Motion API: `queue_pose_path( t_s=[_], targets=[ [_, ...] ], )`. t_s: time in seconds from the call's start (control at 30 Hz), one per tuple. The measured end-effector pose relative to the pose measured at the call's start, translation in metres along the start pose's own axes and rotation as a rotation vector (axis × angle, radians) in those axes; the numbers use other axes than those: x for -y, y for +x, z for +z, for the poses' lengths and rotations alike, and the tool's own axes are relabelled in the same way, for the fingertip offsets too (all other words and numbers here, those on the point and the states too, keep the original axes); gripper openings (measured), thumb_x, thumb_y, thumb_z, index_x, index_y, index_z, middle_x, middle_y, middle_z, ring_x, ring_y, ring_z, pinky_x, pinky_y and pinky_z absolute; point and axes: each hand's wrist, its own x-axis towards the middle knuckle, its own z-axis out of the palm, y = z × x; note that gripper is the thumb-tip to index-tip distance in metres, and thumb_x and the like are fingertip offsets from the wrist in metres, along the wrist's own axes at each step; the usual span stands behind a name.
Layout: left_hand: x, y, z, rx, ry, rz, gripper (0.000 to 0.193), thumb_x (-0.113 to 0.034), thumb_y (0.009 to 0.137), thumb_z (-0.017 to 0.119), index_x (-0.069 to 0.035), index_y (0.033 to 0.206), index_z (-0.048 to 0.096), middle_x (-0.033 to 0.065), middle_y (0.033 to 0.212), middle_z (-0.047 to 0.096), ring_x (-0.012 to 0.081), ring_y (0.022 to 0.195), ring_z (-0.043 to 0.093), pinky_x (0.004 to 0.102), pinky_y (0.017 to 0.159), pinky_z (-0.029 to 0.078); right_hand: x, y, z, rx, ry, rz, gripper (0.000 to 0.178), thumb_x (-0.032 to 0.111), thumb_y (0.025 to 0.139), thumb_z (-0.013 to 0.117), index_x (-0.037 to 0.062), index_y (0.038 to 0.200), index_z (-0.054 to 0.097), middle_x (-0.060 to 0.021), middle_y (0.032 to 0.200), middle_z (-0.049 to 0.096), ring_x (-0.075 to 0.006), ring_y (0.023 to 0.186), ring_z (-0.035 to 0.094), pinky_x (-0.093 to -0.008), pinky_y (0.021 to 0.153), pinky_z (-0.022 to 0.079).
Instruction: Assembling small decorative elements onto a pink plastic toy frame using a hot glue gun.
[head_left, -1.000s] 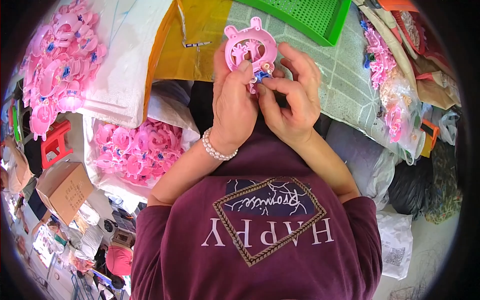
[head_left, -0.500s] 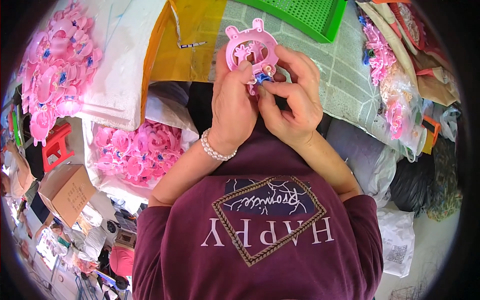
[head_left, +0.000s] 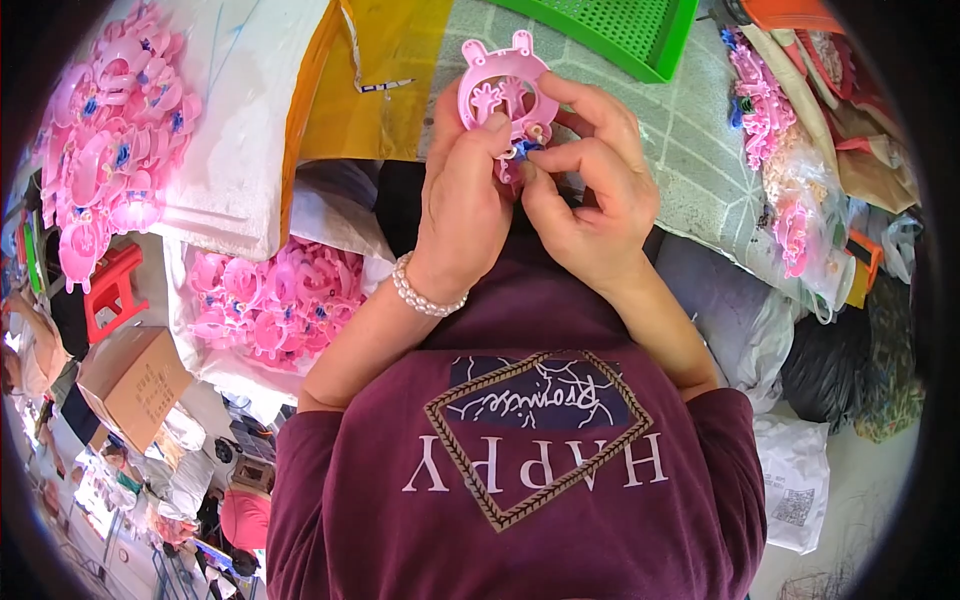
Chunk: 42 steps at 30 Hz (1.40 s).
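My left hand (head_left: 462, 205) is closed round the lower left of a pink plastic toy part (head_left: 500, 67), its thumb pressed on the front. The part is a round ring with two ear-like knobs on top and small hand-shaped pieces inside. At the ring's lower edge sits a small blue piece (head_left: 524, 148) beside a pale round bit. My right hand (head_left: 600, 195) pinches at the blue piece with thumb and index finger, while another finger rests against the ring's right rim. The tips of the pinch partly hide what lies between them.
Similar pink parts form a pile (head_left: 110, 130) on the white surface at left and fill a white sack (head_left: 180, 325) below it. A green perforated tray (head_left: 660, 60) stands at the back. Pink and blue pieces (head_left: 762, 105) lie at right near plastic bags. A pen (head_left: 385, 86) rests behind my hands.
The pink part has tipped slightly and shifted a little in my hands. My right hand has moved slightly to the right, its thumb and index finger still at the blue piece.
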Motion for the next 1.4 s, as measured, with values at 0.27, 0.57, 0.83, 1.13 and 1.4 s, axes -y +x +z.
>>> queue_pose_path(
  t_s=[0.27, 0.57, 0.83, 1.13, 1.4],
  targets=[
    [0.001, 0.003, -0.008, -0.001, 0.249, 0.035, 0.036, -0.015, 0.093, 0.031, -0.002, 0.126, 0.036, 0.0114, 0.115, 0.051, 0.0208, 0.104, 0.052, 0.0351, 0.09, 0.043, 0.0, 0.001, 0.002, 0.027, -0.076, 0.054, 0.016, -0.002, 0.059, 0.068, 0.0037, 0.07, 0.058, -0.0147, 0.112, 0.057, -0.0298, 0.099, 0.052, -0.034, 0.078, 0.046],
    [0.003, -0.002, 0.001, -0.081, 0.119, 0.128, 0.028, -0.011, 0.094, 0.033, 0.006, 0.113, 0.046, 0.0124, 0.116, 0.04, 0.0186, 0.09, 0.056, 0.0294, 0.07, 0.052, 0.004, -0.01, 0.011, -0.138, -0.06, 0.285, 0.024, 0.008, 0.058, 0.078, 0.007, 0.075, 0.062, -0.0198, 0.121, 0.048, -0.0289, 0.104, 0.048, -0.0346, 0.08, 0.042],
    [0.01, 0.0, -0.01, -0.083, 0.597, 0.394, 0.027, -0.01, 0.093, 0.034, 0.005, 0.111, 0.048, 0.0132, 0.114, 0.042, 0.0189, 0.091, 0.054, 0.0302, 0.073, 0.048, 0.007, -0.009, 0.01, -0.104, -0.159, 0.128, 0.023, 0.005, 0.062, 0.078, 0.0047, 0.078, 0.062, -0.0224, 0.125, 0.047, -0.0274, 0.109, 0.05, -0.0347, 0.08, 0.046],
    [0.007, 0.0, -0.002, -0.109, 0.135, 0.207, 0.032, -0.015, 0.092, 0.036, -0.001, 0.12, 0.04, 0.0067, 0.106, 0.05, 0.0119, 0.088, 0.049, 0.0256, 0.077, 0.041, 0.004, -0.004, 0.012, -0.077, -0.234, 0.001, 0.024, 0.003, 0.058, 0.072, 0.0079, 0.08, 0.065, -0.0184, 0.12, 0.05, -0.0332, 0.106, 0.048, -0.0391, 0.083, 0.041],
    [0.006, 0.006, -0.009, -0.08, 0.297, 0.18, 0.032, -0.018, 0.093, 0.035, -0.002, 0.12, 0.041, 0.0071, 0.103, 0.053, 0.0117, 0.085, 0.051, 0.0262, 0.073, 0.043, 0.005, 0.006, 0.01, -0.018, -0.294, -0.095, 0.02, -0.001, 0.06, 0.069, 0.0049, 0.077, 0.061, -0.0165, 0.117, 0.054, -0.0339, 0.104, 0.05, -0.0396, 0.087, 0.04]
  ],
)
